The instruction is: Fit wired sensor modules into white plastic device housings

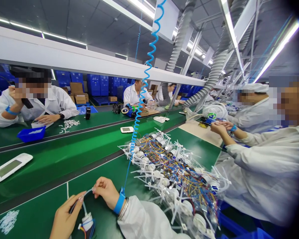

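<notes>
My left hand [68, 212] is closed around a short translucent tube [88, 192], pinched between thumb and fingers. At the tube's other end, my right hand [107, 194] pinches it with the fingertips. Just right of my left hand is a small white-capped pump-like part [87, 219] with coloured wires and a little white connector; a thin tube rises from it to my left fingers. A blue wrist strap [120, 201] with a coiled blue cord [137, 122] is on my right wrist.
To the right lies a large heap of similar wired parts [174, 169] with white tubes. Small white clips [8, 221] lie at lower left. White devices with screens [11, 167] rest on the green conveyor [64, 146]. Co-workers sit opposite and to the right; a blue tray [31, 134] stands across.
</notes>
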The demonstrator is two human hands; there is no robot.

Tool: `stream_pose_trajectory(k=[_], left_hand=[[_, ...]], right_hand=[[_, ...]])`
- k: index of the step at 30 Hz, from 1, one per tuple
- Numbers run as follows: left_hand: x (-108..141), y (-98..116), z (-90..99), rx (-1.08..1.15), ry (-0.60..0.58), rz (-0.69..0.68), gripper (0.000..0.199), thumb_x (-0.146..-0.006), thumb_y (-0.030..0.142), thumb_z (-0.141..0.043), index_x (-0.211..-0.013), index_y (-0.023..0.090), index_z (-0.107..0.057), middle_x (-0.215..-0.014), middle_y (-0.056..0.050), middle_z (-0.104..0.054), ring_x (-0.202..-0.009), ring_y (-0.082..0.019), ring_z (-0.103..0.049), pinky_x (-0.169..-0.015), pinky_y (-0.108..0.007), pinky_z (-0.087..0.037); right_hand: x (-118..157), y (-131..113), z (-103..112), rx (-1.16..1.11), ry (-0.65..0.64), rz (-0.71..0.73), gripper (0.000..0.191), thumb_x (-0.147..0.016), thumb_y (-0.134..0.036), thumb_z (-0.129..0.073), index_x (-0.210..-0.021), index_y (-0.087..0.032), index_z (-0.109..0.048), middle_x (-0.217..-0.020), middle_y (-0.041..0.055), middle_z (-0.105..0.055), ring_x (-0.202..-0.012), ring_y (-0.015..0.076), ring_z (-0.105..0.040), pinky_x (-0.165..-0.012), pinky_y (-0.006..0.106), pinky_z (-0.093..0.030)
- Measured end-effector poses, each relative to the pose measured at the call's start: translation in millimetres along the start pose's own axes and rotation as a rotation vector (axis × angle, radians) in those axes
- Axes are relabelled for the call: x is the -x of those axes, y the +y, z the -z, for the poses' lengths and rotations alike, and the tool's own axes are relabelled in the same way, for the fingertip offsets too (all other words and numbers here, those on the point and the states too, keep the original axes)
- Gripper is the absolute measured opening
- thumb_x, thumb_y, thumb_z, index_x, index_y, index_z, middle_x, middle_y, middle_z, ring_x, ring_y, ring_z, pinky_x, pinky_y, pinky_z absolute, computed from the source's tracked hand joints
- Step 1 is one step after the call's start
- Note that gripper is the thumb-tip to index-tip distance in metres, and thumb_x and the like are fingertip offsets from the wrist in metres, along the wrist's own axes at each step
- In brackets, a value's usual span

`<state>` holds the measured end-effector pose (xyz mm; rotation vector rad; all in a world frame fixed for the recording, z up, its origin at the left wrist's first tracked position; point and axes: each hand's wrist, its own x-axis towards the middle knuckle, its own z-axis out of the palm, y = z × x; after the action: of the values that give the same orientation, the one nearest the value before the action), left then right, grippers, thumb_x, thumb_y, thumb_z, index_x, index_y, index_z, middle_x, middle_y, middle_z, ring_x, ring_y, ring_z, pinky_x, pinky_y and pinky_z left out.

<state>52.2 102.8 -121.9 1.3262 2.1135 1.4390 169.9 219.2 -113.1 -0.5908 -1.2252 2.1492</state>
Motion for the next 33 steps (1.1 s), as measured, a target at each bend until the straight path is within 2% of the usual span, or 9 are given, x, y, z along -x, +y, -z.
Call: stream_pose_trajectory(k=[6,11,14,17,20,26,33], left_hand=[[0.9,3.6,0.1,0.012,-0.031,0.01,0.049,-0.069,0.063,-0.053,-0.086,0.021,-0.072,-0.086,-0.005,-0.069,-0.068,-0.018,-0.064,-0.058,-0.022,-0.054],[0.6,4.6,0.4,-0.027,-0.002,-0.01,0.049,-0.069,0.064,-0.052,-0.085,0.022,-0.072,-0.08,-0.004,-0.069,-0.067,-0.019,-0.064,-0.054,-0.021,-0.053],[0.5,4.1,0.7,-0.063,0.013,0.0,0.05,-0.069,0.065,-0.05,-0.084,0.023,-0.072,-0.079,-0.004,-0.07,-0.066,-0.019,-0.064,-0.053,-0.021,-0.052],[0.8,3.2,1.0,-0.08,0.015,0.01,0.051,-0.069,0.066,-0.049,-0.084,0.023,-0.072,-0.08,-0.003,-0.07,-0.066,-0.019,-0.064,-0.053,-0.021,-0.052],[1.0,2.6,1.0,-0.082,0.012,0.015,0.052,-0.069,0.067,-0.048,-0.084,0.023,-0.072,-0.082,-0.004,-0.07,-0.066,-0.019,-0.064,-0.054,-0.022,-0.052],[0.5,0.5,0.7,-0.084,0.024,0.011,0.055,-0.067,0.07,-0.047,-0.083,0.023,-0.073,-0.085,-0.004,-0.07,-0.067,-0.02,-0.065,-0.056,-0.023,-0.053],[-0.1,-0.7,-0.2,-0.077,0.019,0.02,0.056,-0.067,0.07,-0.047,-0.083,0.024,-0.073,-0.085,-0.004,-0.07,-0.068,-0.02,-0.066,-0.056,-0.023,-0.054]], right_hand=[[0.4,4.4,-1.4,0.086,-0.027,-0.006,0.05,-0.04,-0.048,-0.08,-0.062,-0.014,-0.051,-0.053,-0.0038,-0.056,-0.043,0.0049,-0.047,-0.045,0.019,-0.038],[-3.4,4.4,1.8,0.097,0.098,0.086,0.05,-0.043,-0.045,-0.081,-0.073,-0.014,-0.055,-0.056,-0.006,-0.053,-0.042,0.0041,-0.046,-0.044,0.019,-0.035],[-5.1,4.0,3.2,0.142,0.145,0.127,0.048,-0.046,-0.049,-0.078,-0.07,-0.014,-0.055,-0.052,-0.006,-0.051,-0.042,0.0048,-0.045,-0.045,0.02,-0.034],[-5.5,5.1,3.6,0.182,0.137,0.126,0.049,-0.048,-0.053,-0.076,-0.069,-0.014,-0.056,-0.049,-0.0055,-0.049,-0.043,0.0061,-0.045,-0.046,0.021,-0.034],[-5.7,6.7,3.7,0.19,0.127,0.114,0.049,-0.048,-0.052,-0.076,-0.07,-0.014,-0.056,-0.05,-0.0046,-0.05,-0.044,0.007,-0.046,-0.046,0.021,-0.034],[-6.5,5.6,3.4,0.187,0.209,0.127,0.042,-0.048,-0.047,-0.077,-0.062,-0.015,-0.054,-0.049,-0.0045,-0.049,-0.044,0.0073,-0.045,-0.047,0.021,-0.034],[-4.3,4.1,3.7,0.209,0.165,0.124,0.04,-0.049,-0.045,-0.077,-0.063,-0.016,-0.055,-0.048,-0.0052,-0.049,-0.044,0.0065,-0.043,-0.046,0.021,-0.031]])
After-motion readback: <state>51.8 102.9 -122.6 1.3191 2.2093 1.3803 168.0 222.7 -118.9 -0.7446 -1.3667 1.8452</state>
